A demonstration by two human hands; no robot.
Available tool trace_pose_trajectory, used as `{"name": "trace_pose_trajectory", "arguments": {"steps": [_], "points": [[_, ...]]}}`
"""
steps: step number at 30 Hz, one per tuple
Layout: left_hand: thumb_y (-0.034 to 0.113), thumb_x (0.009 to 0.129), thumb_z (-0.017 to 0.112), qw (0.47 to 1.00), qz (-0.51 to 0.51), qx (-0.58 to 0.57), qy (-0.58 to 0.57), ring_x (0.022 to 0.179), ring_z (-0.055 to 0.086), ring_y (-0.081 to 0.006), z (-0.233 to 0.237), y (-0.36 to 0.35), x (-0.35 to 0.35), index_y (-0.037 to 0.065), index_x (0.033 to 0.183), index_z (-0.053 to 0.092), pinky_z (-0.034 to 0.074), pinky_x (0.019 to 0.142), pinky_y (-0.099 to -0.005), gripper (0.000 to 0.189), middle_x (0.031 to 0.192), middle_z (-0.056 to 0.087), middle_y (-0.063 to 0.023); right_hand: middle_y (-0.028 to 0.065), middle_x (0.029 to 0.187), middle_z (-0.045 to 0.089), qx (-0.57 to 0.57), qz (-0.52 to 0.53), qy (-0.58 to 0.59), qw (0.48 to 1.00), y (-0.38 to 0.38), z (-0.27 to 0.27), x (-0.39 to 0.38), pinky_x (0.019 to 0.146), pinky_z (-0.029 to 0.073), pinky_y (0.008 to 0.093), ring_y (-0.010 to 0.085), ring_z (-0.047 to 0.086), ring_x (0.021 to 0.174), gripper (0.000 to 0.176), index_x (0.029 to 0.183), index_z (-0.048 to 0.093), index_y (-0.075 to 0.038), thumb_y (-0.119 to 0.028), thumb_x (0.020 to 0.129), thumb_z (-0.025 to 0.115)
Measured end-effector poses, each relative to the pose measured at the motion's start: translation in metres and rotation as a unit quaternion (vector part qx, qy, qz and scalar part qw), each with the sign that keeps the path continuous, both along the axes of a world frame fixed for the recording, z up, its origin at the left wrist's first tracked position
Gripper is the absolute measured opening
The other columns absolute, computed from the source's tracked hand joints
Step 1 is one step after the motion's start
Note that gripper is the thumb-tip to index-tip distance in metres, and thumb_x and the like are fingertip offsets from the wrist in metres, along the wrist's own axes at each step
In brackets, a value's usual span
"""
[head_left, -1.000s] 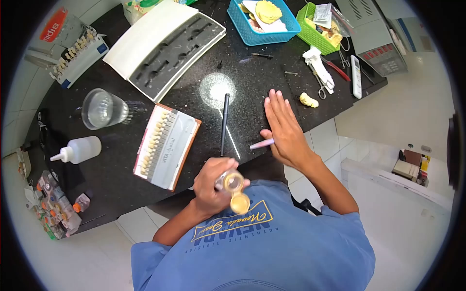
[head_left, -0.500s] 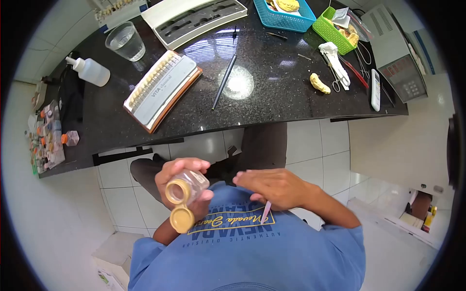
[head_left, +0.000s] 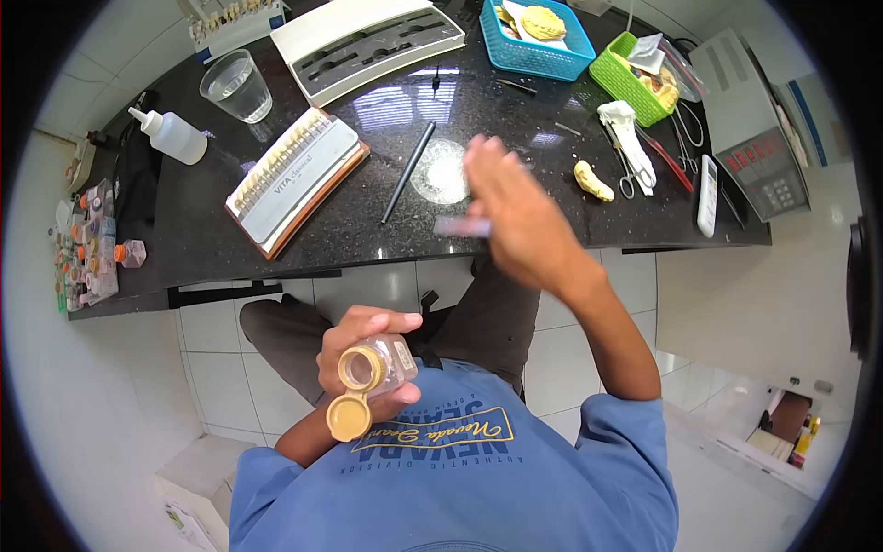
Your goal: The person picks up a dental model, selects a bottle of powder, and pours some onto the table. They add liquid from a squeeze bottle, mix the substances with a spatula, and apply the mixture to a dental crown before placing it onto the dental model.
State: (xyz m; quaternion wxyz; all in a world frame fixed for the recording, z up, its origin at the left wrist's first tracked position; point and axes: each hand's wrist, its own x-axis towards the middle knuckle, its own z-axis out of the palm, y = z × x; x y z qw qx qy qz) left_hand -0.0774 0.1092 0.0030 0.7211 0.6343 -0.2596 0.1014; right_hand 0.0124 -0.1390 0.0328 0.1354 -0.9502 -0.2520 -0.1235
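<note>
My left hand (head_left: 354,345) is wrapped round a small clear bottle (head_left: 394,363) with a yellow rim. Its round yellow flip cap (head_left: 349,418) hangs open on the hinge, and the mouth faces up. My right hand (head_left: 524,216) is raised at the bench's front edge, its fingers stretched forward and blurred. A pale pinkish strip (head_left: 462,226) juts out to the left from under that palm, also blurred. Left of my right hand, a dark pen-like tool (head_left: 407,173) lies on the black bench (head_left: 303,97).
A shade guide case (head_left: 299,175), a glass of water (head_left: 237,86) and a squeeze bottle (head_left: 173,136) stand at the left. At the back are a blue basket (head_left: 538,57) and a green basket (head_left: 628,83). Scissors (head_left: 628,175) and a yellow piece (head_left: 593,180) lie right.
My right hand has moved from in front of the shirt forward to the bench edge, with the pale strip. My left hand and the bottle have shifted slightly right in view.
</note>
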Motion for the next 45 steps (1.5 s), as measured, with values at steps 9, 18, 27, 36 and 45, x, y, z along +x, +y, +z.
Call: {"name": "trace_pose_trajectory", "arguments": {"steps": [9, 18, 27, 36, 45], "points": [[0.056, 0.083, 0.077, 0.998, -0.022, -0.039, -0.040, 0.109, 0.061, -0.0304, -0.001, -0.019, 0.027, 0.007, 0.133, 0.041, 0.050, 0.090, -0.0398, 0.079, 0.117, 0.066, -0.0251, 0.0199, 0.123, 0.068, 0.408, -0.129, 0.336, 0.839, -0.057, -0.096, -0.152, 0.096, 0.052, 0.0397, 0.0290, 0.067, 0.113, 0.032, 0.126, 0.061, -0.001, -0.016, 0.106, 0.042], [0.032, 0.077, 0.088, 0.990, 0.108, 0.080, 0.038, 0.118, 0.064, -0.0352, 0.015, -0.081, 0.058, 0.001, 0.124, 0.055, 0.050, 0.100, -0.0393, 0.065, 0.126, 0.065, -0.0239, 0.0169, 0.121, 0.065, 0.602, -0.618, 0.354, 0.362, -0.131, -0.310, -0.225, 0.088, 0.053, 0.0392, 0.0295, 0.066, 0.099, 0.037, 0.125, 0.061, 0.003, -0.021, 0.102, 0.045], [0.023, 0.072, 0.090, 0.966, -0.106, 0.237, -0.010, 0.131, 0.057, -0.0365, 0.015, -0.114, 0.036, 0.002, 0.135, 0.054, 0.045, 0.108, -0.0446, 0.075, 0.133, 0.064, -0.0215, 0.0034, 0.070, 0.054, 0.572, -0.382, 0.121, 0.716, -0.141, -0.065, -0.160, 0.043, 0.038, 0.0284, 0.0115, 0.043, 0.043, 0.034, 0.091, 0.057, -0.002, -0.027, 0.109, 0.043], [0.008, 0.067, 0.091, 0.957, 0.065, 0.279, -0.043, 0.102, 0.068, -0.0203, 0.039, -0.089, 0.064, 0.005, 0.117, 0.065, 0.054, 0.086, -0.0310, 0.057, 0.109, 0.069, -0.0099, 0.0073, 0.078, 0.053, 0.163, -0.146, 0.000, 0.976, -0.098, 0.064, -0.107, 0.054, 0.042, 0.0300, 0.0149, 0.052, 0.066, 0.023, 0.110, 0.068, 0.000, 0.001, 0.088, 0.064], [0.012, 0.063, 0.091, 0.970, 0.066, 0.223, -0.070, 0.097, 0.066, -0.0311, 0.031, -0.086, 0.055, 0.005, 0.112, 0.063, 0.054, 0.083, -0.0402, 0.057, 0.105, 0.067, -0.0114, 0.0088, 0.088, 0.064, 0.040, -0.007, 0.019, 0.999, -0.080, 0.107, -0.085, 0.059, 0.052, 0.0328, 0.0213, 0.066, 0.071, 0.033, 0.105, 0.072, -0.005, 0.008, 0.075, 0.072]]}}
